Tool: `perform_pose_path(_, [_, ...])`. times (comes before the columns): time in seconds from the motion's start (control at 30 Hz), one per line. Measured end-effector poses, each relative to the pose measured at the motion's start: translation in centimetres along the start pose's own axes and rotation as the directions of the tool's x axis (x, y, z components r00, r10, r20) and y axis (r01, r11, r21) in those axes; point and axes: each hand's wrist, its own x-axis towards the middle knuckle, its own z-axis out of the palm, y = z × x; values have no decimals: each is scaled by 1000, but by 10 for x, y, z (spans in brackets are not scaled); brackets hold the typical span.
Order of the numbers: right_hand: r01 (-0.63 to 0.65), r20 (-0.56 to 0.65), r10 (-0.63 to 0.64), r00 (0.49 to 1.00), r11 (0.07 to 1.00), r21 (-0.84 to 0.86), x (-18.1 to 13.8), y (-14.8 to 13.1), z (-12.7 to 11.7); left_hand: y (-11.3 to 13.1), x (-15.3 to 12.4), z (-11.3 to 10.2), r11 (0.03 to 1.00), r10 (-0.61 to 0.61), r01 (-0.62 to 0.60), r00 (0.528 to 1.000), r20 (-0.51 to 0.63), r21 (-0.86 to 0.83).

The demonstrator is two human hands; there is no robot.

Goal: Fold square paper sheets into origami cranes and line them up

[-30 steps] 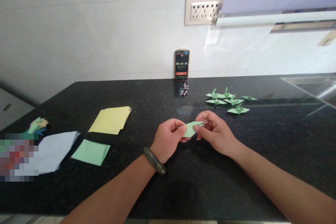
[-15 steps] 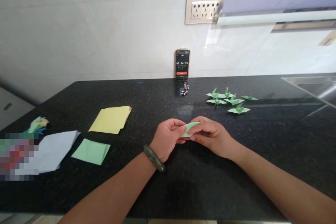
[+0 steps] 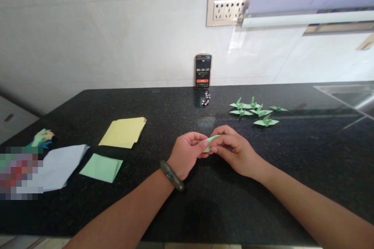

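Both hands meet just above the black counter [image 3: 204,210], pinching one small folded piece of green paper [image 3: 210,140]. My left hand [image 3: 187,153], with a dark bangle on its wrist, grips the paper's left end. My right hand [image 3: 233,148] closes over the right part, so most of the paper is hidden by fingers. Several finished green paper cranes [image 3: 253,111] sit on the counter behind and right of my hands.
Yellow sheets [image 3: 124,132], a green sheet [image 3: 101,168] and white sheets [image 3: 60,166] lie at left, with coloured folded pieces [image 3: 43,138] at the far left. A phone [image 3: 202,71] showing a timer leans on the wall, beads [image 3: 206,99] below it. A sink [image 3: 347,97] is at right.
My right hand has slid left over the green paper, covering more of it. The phone timer has advanced by two seconds.
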Motion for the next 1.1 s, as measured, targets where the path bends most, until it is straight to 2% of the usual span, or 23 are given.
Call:
perform_pose_path(0.1, [-59,-53,58,997,998,-1,0,0,3,0,-1,1,1000,-11,11,1000,5,-5])
perform_pose_path(0.33, [-119,-85,121,989,992,29,-1,0,6,-3,0,1,1000,-16,16,1000,5,-22])
perform_pose_path(0.53, [-194,-81,202,976,976,96,-1,2,5,-5,0,-1,998,-10,16,995,96,-61])
perform_pose_path(0.67, [-253,-56,280,958,925,285,0,1,5,-6,1,-2,998,20,-15,995,98,-57])
perform_pose_path(0.77, [-349,-74,437,897,799,490,2,-1,5,-7,2,-3,996,22,-14,996,85,-92])
perform_pose_path(0.87, [-438,7,516,857,720,538,4,-2,4,-6,2,-2,994,31,-24,998,63,-111])
perform_pose_path(0.97, [-490,80,524,848,719,493,4,-3,3,-5,1,-1,996,35,-31,998,58,-82])
perform_pose_path(1.1, [-490,94,508,856,741,459,4,-3,1,-1,-2,2,999,8,-11,997,77,40])
